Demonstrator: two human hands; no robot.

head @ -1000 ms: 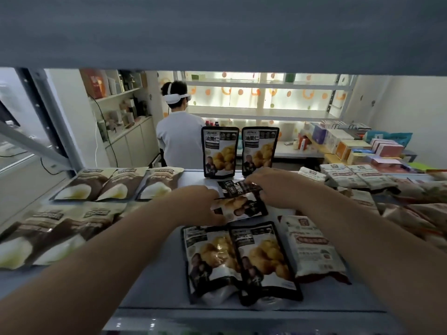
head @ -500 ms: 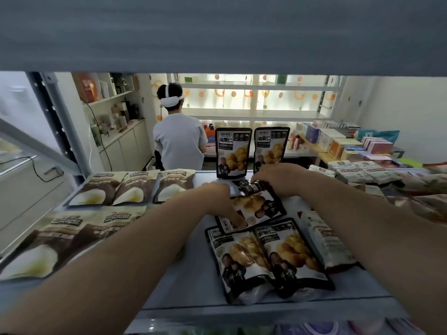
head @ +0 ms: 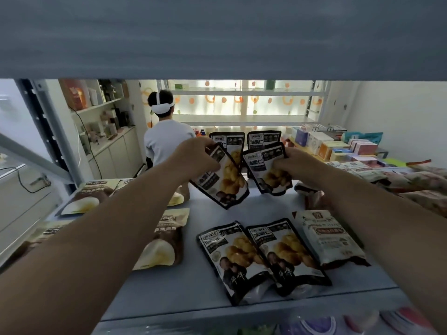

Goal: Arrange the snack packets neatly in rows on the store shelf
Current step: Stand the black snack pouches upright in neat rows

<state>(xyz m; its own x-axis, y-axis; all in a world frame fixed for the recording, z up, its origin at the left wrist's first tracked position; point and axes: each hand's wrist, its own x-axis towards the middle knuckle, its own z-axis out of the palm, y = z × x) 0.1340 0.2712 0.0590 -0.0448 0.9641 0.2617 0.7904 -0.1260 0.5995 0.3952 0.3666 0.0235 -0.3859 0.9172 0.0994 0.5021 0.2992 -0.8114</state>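
— Grey metal store shelf [head: 217, 303] first: what lies on it?

— Two black glossy chestnut packets [head: 261, 257] lie flat near its front edge.

— And your hands?

— Your left hand [head: 196, 160] pinches a tilted black packet [head: 222, 180] above the shelf; your right hand [head: 290, 165] grips another black pouch [head: 266, 170] beside it.

bare shelf [head: 261, 206] strip open mid-depth, flanked by brown-and-cream packets [head: 159, 240] left and white packet [head: 329, 235] right, two flat black packets [head: 261, 257] blocking front edge, standing black packets [head: 263, 139] closing the back, upper shelf [head: 217, 37] limiting headroom
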